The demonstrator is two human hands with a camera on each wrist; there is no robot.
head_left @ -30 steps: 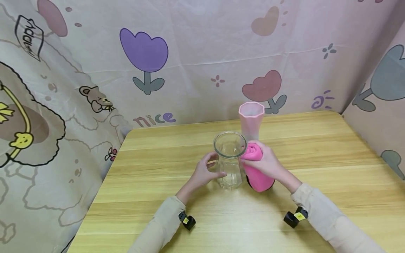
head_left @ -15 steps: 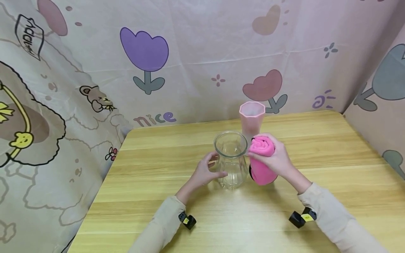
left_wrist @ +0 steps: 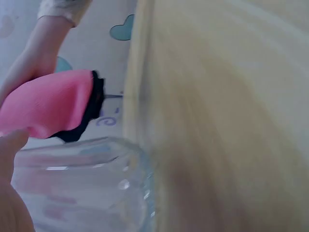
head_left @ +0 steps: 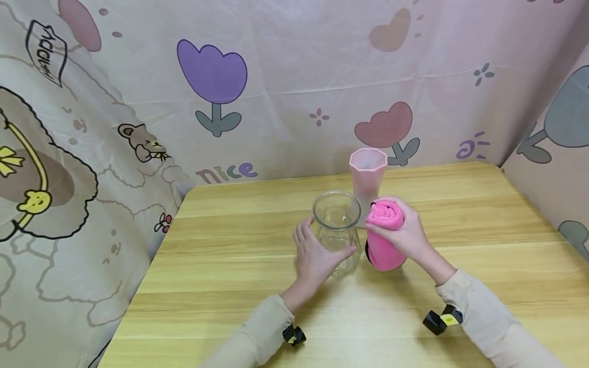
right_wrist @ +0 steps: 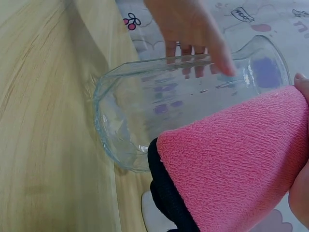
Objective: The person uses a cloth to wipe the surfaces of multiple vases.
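Note:
A clear glass vase (head_left: 337, 217) stands upright on the table, its flared rim uppermost. My left hand (head_left: 316, 258) is at its near left side, thumb across the front and fingers spread along the left; whether they press the glass I cannot tell. In the right wrist view those fingers (right_wrist: 199, 67) look straight. My right hand (head_left: 409, 232) grips a rolled pink towel (head_left: 385, 245) with black edging, just right of the vase. The towel (right_wrist: 236, 164) hangs above the tabletop in the right wrist view, its lower end beside the glass.
A pink faceted vase (head_left: 368, 171) stands behind the glass one, near the back edge of the wooden table (head_left: 221, 245). Printed cloth (head_left: 285, 61) hangs behind and at both sides.
The towel has moved right and slightly back, away from the glass vase. My left hand has shifted rightward, its thumb now farther across the vase's front, its fingers raised at the left.

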